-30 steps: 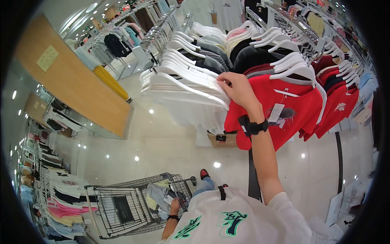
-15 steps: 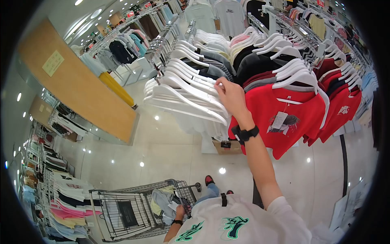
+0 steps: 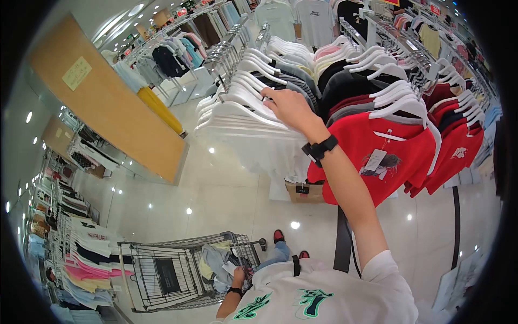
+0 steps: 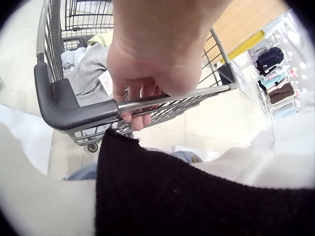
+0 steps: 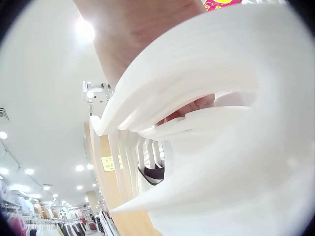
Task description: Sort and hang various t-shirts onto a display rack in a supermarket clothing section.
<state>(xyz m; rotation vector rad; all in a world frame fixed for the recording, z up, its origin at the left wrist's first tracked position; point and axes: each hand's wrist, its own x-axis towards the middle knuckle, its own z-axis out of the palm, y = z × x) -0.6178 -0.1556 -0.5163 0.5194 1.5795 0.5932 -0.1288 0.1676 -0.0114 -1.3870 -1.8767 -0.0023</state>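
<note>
In the head view, my right hand (image 3: 294, 110) is at the end of a rack, with its fingers curled over a white clothes hanger (image 3: 256, 100) in a row of similar ones. White shirts (image 3: 253, 151) hang from the front hangers. Through the gap under a hanger (image 5: 197, 73), the right wrist view shows part of the fingers (image 5: 189, 109). My left hand (image 4: 147, 73) grips the metal rim of a shopping cart (image 4: 74, 115), fingers hooked over it. Beside that hand, grey and yellowish clothes (image 4: 91, 73) with a white tag lie in the cart.
Red shirts (image 3: 372, 156) hang close by my right forearm. A cardboard box (image 3: 303, 193) sits on the floor under the rack. To the left stands a wooden panel (image 3: 118, 108) with a yellow notice. More clothing racks (image 3: 86, 254) line the far left.
My right hand has moved left and farther back along the white hangers. The front hangers have shifted and spread differently. My left hand stays on the cart; the head view has turned slightly.
</note>
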